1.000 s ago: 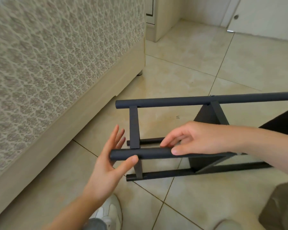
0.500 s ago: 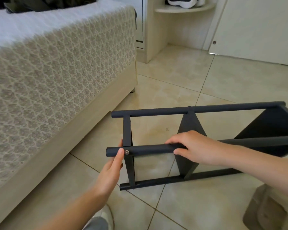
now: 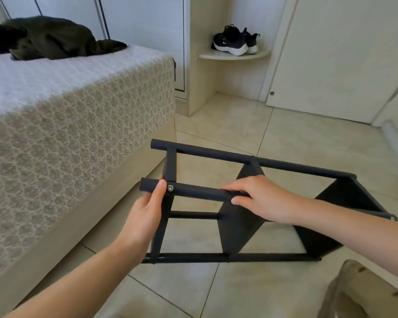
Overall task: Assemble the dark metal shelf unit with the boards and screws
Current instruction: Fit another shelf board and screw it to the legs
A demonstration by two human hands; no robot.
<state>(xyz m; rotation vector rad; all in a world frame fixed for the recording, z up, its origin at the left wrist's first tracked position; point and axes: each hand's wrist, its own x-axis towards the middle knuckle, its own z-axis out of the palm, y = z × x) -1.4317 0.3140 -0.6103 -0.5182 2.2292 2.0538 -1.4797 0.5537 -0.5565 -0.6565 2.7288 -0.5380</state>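
We are holding the dark metal shelf unit, which is lying on its side on the tiled floor, straight ahead of both hands. Our left hand is gripping the near tube close to its left end. The thumb is pressing on the tube's front and the fingers are hiding behind it. A silver screw is sitting in the tube just right of that thumb, where the upright crossbar is meeting it.

Our right hand is gripping the same tube further right, fingers curling over the top and thumb tucking underneath. Below and behind this hand, the middle board is standing between the frame's rails. The end board is sitting well to the right of it, beyond our right forearm.

To the left of our left hand, a bed with a patterned cover is carrying a dark garment. Far beyond both hands, black sneakers are resting on a corner shelf. Under our right forearm, a pale wooden piece is showing, too cropped to name.
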